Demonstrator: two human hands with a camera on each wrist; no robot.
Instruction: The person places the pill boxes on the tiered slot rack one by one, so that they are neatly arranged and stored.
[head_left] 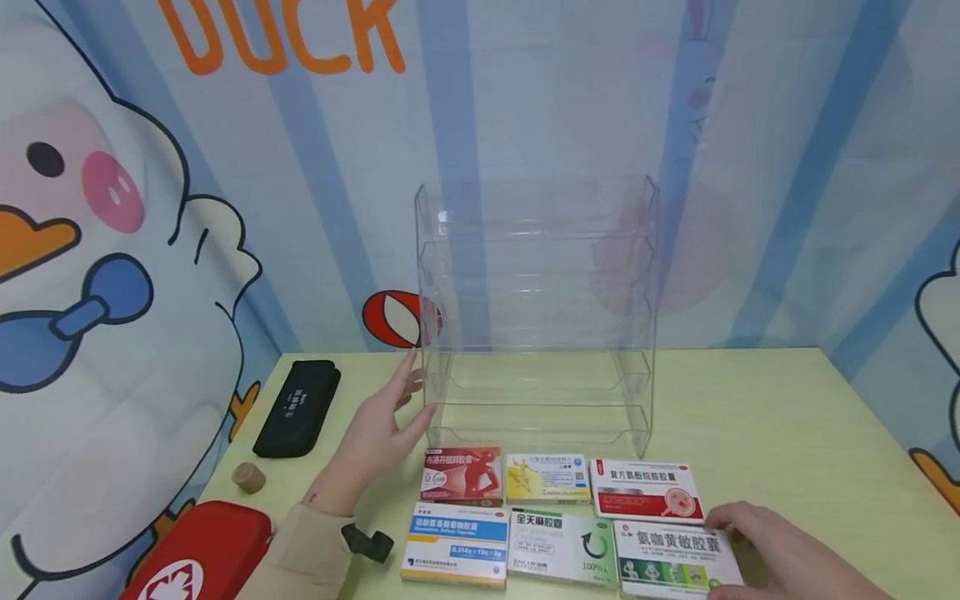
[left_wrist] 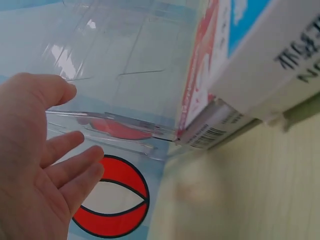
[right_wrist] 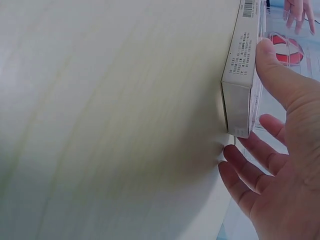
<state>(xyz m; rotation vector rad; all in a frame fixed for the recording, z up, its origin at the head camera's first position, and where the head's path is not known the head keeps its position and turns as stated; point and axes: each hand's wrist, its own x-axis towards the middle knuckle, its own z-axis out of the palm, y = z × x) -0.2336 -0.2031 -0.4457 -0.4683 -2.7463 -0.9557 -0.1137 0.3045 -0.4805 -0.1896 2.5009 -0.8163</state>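
A clear acrylic tiered rack (head_left: pixel 536 379) stands upright on the table. My left hand (head_left: pixel 382 433) is at its left side, fingers spread and fingertips right at the side panel. In front of the rack, several medicine boxes lie flat in two rows. The back row has a red box (head_left: pixel 461 477), a yellow-and-white box (head_left: pixel 547 478) and a red-and-white box (head_left: pixel 648 490). In front are a blue-and-white box (head_left: pixel 455 546), a green-and-white box (head_left: pixel 562 546) and a white box with a green strip (head_left: pixel 671 554). My right hand (head_left: pixel 787 554) holds this last box at its right end, thumb near, forefinger far.
On the left of the table lie a black zip case (head_left: pixel 297 408), a small wooden cylinder (head_left: pixel 248 477) and a red case (head_left: pixel 213 542) with a white emblem. A cartoon-printed curtain (head_left: pixel 536 100) hangs behind the table.
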